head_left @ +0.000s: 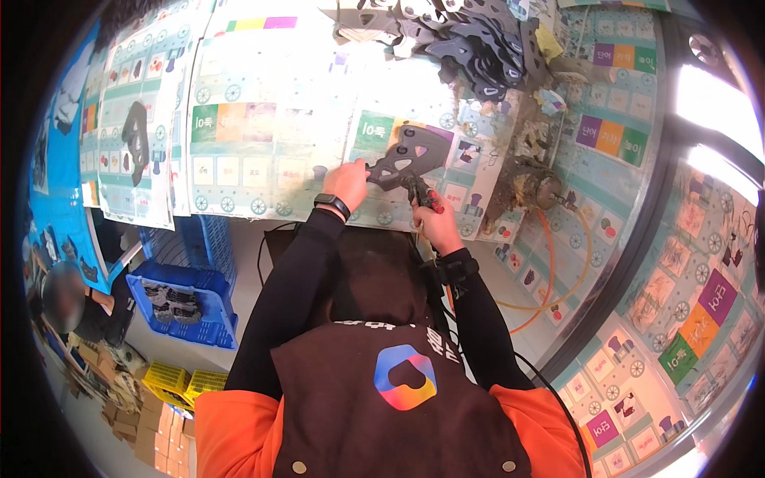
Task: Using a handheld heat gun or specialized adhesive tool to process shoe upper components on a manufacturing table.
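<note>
My left hand [347, 186] is closed on the left end of a dark grey moulded plastic part [422, 148], which has cut-out openings and a broad flat end. The part is held over the near edge of the paper-covered table [263, 167]. My right hand [440, 227] grips a small tool with red handles [433, 202], which looks like nippers. Its dark head meets the near side of the part; the exact contact is too small to make out.
More dark grey parts [486, 52] lie piled at the back, and a single one [135, 143] at the left. Orange and yellow hoses [551, 263] loop at the right beside a round metal fitting [548, 191]. Blue crates [215, 319] stand lower left, near another person [111, 307].
</note>
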### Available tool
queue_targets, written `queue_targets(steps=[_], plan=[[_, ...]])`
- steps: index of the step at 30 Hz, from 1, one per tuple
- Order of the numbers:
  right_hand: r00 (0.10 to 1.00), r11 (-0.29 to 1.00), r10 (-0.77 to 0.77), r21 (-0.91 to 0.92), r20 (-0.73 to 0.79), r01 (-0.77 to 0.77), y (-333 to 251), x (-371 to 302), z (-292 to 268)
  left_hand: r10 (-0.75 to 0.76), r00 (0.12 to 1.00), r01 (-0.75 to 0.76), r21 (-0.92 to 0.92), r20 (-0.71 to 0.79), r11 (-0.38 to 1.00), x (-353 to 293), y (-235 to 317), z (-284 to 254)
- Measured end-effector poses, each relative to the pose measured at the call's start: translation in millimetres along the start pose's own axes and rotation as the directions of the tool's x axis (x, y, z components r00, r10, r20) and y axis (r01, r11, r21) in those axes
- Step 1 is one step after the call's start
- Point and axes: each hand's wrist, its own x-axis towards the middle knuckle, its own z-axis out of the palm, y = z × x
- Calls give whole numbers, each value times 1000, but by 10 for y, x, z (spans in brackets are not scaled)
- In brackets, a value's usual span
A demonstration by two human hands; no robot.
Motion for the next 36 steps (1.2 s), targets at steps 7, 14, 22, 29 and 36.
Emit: queue_targets(steps=[7,14,22,29,36], plan=[[1000,997,-6,73,-29,8,-93,-10,-91,-10,1000,10,-37,-2,999,2,-12,10],[995,997,-16,77,-95,23,-170,22,-191,-8,1000,8,-43,6,999,8,1,2],[992,987,-48,149,-116,65,-200,89,-294,-1,1000,2,-42,9,999,18,-11,7],[980,987,-73,129,-187,98,-276,115,-358,-6,1000,6,-26,1,1000,20,-6,6],[978,982,-93,143,-188,121,-302,172,-335,-5,1000,5,-34,-7,999,15,-4,-1]])
